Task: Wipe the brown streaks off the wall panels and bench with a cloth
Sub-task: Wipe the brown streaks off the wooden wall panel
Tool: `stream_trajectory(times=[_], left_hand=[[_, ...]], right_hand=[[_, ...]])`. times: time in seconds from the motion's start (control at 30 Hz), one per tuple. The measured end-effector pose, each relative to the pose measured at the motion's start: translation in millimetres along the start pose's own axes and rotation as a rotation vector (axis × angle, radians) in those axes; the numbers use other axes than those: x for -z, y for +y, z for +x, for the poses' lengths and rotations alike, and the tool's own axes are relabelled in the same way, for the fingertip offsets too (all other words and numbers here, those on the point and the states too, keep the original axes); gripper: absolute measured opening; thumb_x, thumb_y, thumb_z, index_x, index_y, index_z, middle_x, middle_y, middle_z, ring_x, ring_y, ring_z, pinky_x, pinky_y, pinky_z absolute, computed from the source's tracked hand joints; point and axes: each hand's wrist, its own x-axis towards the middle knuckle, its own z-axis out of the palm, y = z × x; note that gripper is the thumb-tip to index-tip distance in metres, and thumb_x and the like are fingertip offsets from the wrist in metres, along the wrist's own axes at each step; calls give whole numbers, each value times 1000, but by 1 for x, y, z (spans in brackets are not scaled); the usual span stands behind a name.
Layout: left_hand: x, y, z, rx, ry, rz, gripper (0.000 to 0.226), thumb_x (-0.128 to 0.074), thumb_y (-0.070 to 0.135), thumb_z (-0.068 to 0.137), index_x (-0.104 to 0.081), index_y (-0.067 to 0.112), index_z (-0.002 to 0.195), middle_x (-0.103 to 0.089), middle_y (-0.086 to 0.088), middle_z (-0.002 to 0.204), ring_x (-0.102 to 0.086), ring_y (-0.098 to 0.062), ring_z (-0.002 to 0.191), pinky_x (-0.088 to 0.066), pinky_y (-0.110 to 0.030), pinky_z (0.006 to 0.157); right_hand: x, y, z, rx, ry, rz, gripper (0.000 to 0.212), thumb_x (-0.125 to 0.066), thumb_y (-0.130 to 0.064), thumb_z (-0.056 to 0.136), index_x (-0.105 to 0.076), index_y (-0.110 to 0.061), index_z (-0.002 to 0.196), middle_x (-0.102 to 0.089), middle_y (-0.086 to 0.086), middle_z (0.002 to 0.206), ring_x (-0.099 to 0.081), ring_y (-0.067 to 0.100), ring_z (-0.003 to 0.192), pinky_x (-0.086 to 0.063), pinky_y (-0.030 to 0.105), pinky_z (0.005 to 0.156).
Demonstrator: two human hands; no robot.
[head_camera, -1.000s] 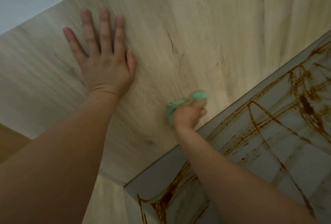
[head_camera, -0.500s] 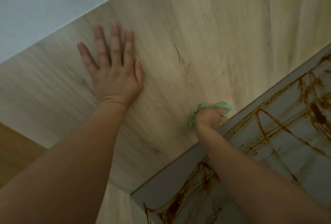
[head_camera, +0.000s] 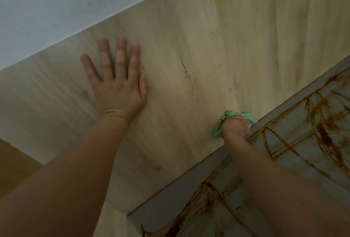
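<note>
Pressure matters: right hand clutches green cloth against the wood panel, left hand splayed flat; I'd scrub brown streaks firmly.

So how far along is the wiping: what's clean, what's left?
The wood panel looks largely streak-free. The right hand grips the green cloth at its lower edge, the left hand pressed flat above. The grey panel beside it is covered in brown streaks.
</note>
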Motion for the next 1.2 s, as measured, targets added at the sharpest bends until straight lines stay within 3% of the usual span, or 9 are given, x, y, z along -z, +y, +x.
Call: stream_trajectory(times=[0.17,0.4,0.47,0.53,0.67,0.73,1.0,1.07,1.2], left_hand=[[0,1,2,-6,21,11,71,-36,45,105,-7,25,166,1,-6,173,2,-41,158,4,-72,118],[-1,-1,1,-18,106,71,68,-35,43,105,-13,23,166,-7,-7,173,-2,-41,158,-1,-73,119],[2,0,1,-16,97,77,67,-36,43,106,-15,22,166,-6,-7,173,-2,-40,158,0,-71,120],[9,1,3,-6,38,71,67,-37,42,104,-17,22,165,-6,-6,173,-1,-38,158,2,-70,120],[33,7,12,39,-128,32,68,-42,44,95,-34,22,159,-25,-9,168,-15,-41,155,-5,-71,119],[49,13,25,33,-163,50,63,-52,42,90,-47,18,149,-34,-11,159,-25,-40,146,-16,-70,116],[97,47,119,79,-72,-53,59,-50,13,80,-51,10,138,-48,-13,139,-37,-32,125,-30,-49,100],[98,60,132,75,-117,-86,60,-50,12,85,-47,9,144,-45,-14,142,-37,-34,128,-30,-46,98],[94,85,138,19,-212,-82,65,-46,16,95,-27,11,158,-32,-11,152,-29,-33,136,-27,-45,108]], right_hand=[[3,-57,-15,141,-16,68,61,-40,-20,104,-24,-4,160,-22,25,162,-27,40,148,-25,48,120],[-41,-176,-143,1470,227,-207,58,-48,-29,98,-48,-14,154,-56,23,125,-52,39,99,-44,46,88],[-35,-178,-129,1632,221,-296,57,-55,-29,99,-49,-17,153,-58,21,123,-54,39,95,-46,47,84],[-20,-171,-102,1538,246,-333,57,-56,-30,100,-46,-14,154,-57,22,125,-55,40,100,-47,47,87],[31,-174,-37,588,134,-217,59,-32,-37,110,-23,-10,162,-31,26,154,-45,49,128,-39,50,108],[47,-194,-33,406,33,-201,63,-34,-33,110,-14,-7,163,-19,21,163,-35,46,139,-36,48,114],[13,-253,-129,1532,-63,-476,72,-47,-22,101,-16,-33,165,-35,17,148,-38,37,123,-42,44,99],[23,-259,-100,1502,-1,-451,70,-46,-21,101,-18,-32,164,-36,18,148,-40,38,123,-41,44,102],[54,-281,-43,891,48,-265,60,-35,-30,108,-15,-26,165,-22,18,157,-35,44,131,-38,49,109]])
